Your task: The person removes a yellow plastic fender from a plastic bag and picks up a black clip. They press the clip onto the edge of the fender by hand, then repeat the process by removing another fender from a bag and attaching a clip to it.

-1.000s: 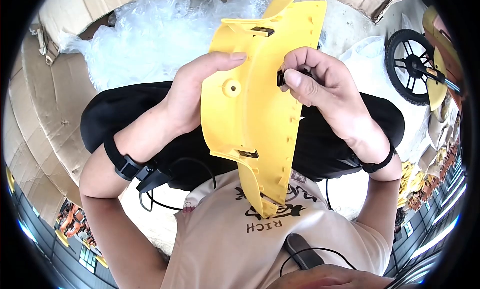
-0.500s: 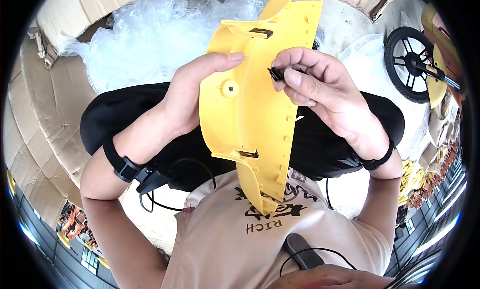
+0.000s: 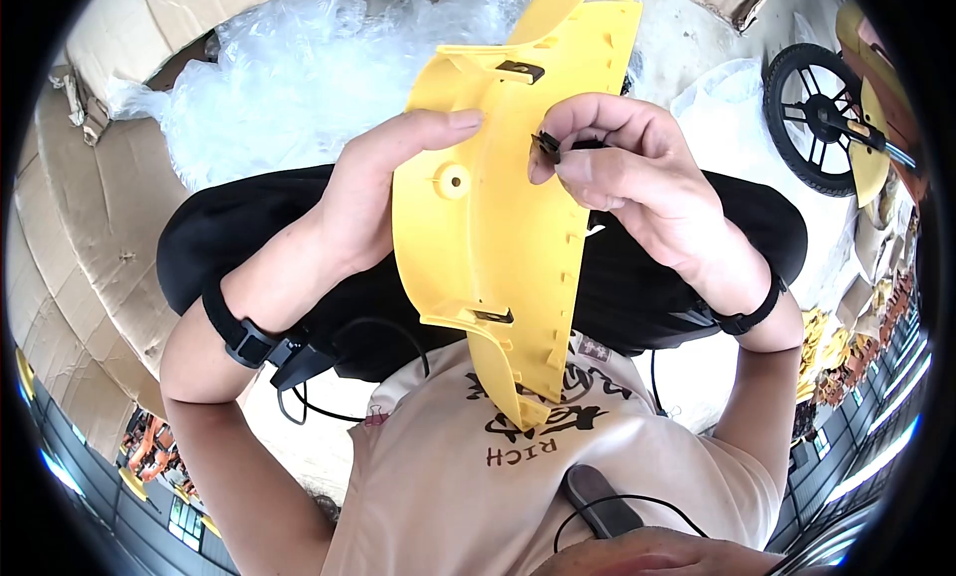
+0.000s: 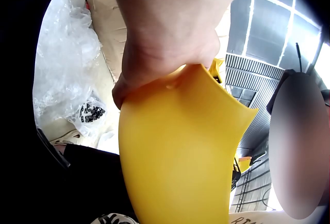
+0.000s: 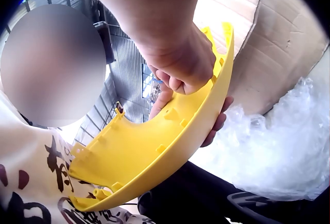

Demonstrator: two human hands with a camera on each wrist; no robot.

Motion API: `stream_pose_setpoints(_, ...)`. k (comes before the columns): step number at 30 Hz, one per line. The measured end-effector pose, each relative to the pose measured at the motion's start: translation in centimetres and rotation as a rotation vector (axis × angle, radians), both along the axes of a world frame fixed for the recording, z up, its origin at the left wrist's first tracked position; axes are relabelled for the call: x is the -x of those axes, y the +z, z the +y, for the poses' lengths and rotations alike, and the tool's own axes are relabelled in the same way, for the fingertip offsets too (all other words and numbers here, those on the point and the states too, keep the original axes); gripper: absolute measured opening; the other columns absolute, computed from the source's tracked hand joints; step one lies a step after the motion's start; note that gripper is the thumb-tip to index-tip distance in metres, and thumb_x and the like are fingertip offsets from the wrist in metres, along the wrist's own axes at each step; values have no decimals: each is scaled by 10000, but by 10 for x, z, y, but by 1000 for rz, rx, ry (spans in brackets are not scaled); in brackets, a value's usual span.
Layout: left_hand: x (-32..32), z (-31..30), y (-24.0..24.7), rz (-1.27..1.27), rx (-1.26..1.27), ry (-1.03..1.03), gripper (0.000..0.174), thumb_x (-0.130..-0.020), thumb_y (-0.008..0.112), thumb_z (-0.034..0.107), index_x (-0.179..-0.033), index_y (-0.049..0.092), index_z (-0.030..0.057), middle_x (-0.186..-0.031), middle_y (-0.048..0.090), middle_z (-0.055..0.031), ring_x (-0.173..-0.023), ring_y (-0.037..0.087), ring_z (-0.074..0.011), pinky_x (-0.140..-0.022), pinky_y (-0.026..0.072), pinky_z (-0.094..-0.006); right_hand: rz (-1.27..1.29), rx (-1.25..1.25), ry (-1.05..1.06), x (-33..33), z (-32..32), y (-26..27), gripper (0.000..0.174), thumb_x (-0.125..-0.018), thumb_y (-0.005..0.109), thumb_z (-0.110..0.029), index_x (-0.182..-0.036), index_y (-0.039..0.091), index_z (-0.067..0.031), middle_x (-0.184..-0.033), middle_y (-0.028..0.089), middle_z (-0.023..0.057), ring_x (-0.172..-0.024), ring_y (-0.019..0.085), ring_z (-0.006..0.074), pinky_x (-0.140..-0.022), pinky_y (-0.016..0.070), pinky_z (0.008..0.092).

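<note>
A curved yellow plastic cover (image 3: 458, 247) stands on edge over the lap, its lower end against the shirt. My left hand (image 3: 370, 183) grips its left side, thumb lying on the near face and the other fingers behind; the left wrist view shows the smooth outer side (image 4: 175, 152). Between thumb and forefinger, my right hand (image 3: 642, 173) pinches a small black clip (image 3: 545, 144) in front of the cover. More black shows inside its curled fingers. Similar black clips sit on the cover's upper tab (image 3: 520, 72) and lower tab (image 3: 495, 316). In the right wrist view, my right hand (image 5: 180, 67) hides the clip.
Crumpled clear plastic wrap (image 3: 289, 78) lies beyond the knees, with cardboard (image 3: 100, 247) along the left. A black spoked wheel (image 3: 822, 118) stands at the right. Yellow parts (image 3: 827, 362) are piled farther back on that side.
My right hand has shifted slightly left, and the black clip has turned between its fingertips. The yellow cover has moved a little left in my left hand's grip.
</note>
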State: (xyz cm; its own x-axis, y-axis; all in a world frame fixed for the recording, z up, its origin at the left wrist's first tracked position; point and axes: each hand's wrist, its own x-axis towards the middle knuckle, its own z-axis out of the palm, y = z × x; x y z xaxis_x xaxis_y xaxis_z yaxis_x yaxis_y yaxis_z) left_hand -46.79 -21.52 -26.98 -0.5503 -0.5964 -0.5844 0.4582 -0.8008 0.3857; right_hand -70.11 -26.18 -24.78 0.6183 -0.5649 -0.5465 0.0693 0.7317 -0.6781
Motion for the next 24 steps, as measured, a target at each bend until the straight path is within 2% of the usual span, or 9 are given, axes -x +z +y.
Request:
stream_pose_setpoints(3,1,1,-1,-26,-8,11,491,-947,549,351,-1242,578,-40,-1118,673,-142,-1011,660,-199,-905,510,-322,-16,-12,17,1,0,0,257,-848,612,15,-1102,611,54,-962,681,129,-637,448,46,-572,358,194)
stream_pose_setpoints(5,-1,1,-4,-25,-8,-3,503,-946,550,357,-1251,572,-42,-1126,669,-144,-1022,656,-203,-909,509,-328,-8,42,47,2,1,0,254,-867,656,-32,-1106,647,51,-962,720,109,-749,581,43,-632,424,186)
stream_pose_setpoints(6,-1,1,-3,-25,-9,-4,503,-946,550,357,-1251,572,-42,-1126,669,-144,-1022,656,-203,-909,509,-328,-8,41,46,2,1,0,254,-867,656,-32,-1106,647,51,-962,720,109,-749,581,43,-632,424,186)
stream_pose_setpoints(11,-2,1,-4,-32,-25,12,497,-947,546,360,-1243,567,-38,-1133,661,-144,-1008,655,-200,-898,512,-330,25,230,67,3,3,-4,237,-862,655,-15,-1091,650,44,-972,709,87,-932,676,115,-747,493,212)
stream_pose_setpoints(12,-2,1,-4,-34,-26,11,497,-947,546,360,-1243,567,-38,-1133,661,-144,-1008,655,-200,-898,512,-330,23,229,66,2,3,-3,237,-862,655,-15,-1091,650,44,-972,709,87,-932,676,115,-747,493,212)
stream_pose_setpoints(14,-1,1,-4,-23,-26,28,495,-948,540,363,-1237,567,-38,-1127,662,-144,-1002,655,-200,-894,512,-329,38,181,66,0,2,1,252,-845,588,-20,-1083,590,60,-983,689,183,-661,485,60,-589,405,187)
stream_pose_setpoints(18,-1,1,-4,-47,-15,14,493,-951,535,368,-1234,569,-35,-1121,665,-142,-997,657,-203,-890,511,-333,-57,161,84,2,0,0,288,-831,534,-32,-1102,546,64,-957,657,203,-638,458,87,-582,384,201)
stream_pose_setpoints(20,-2,0,-5,-58,7,17,488,-951,532,366,-1231,572,-31,-1112,668,-141,-995,658,-207,-887,511,-336,-243,76,47,5,0,-3,271,-853,545,-9,-1113,568,64,-938,675,142,-654,432,87,-604,385,229)
stream_pose_setpoints(24,-1,1,-9,26,26,18,485,-951,529,364,-1233,572,-29,-1105,671,-140,-995,657,-209,-889,509,-339,-367,40,45,4,0,-4,280,-855,513,-24,-1117,551,67,-917,667,142,-644,436,97,-603,387,231)
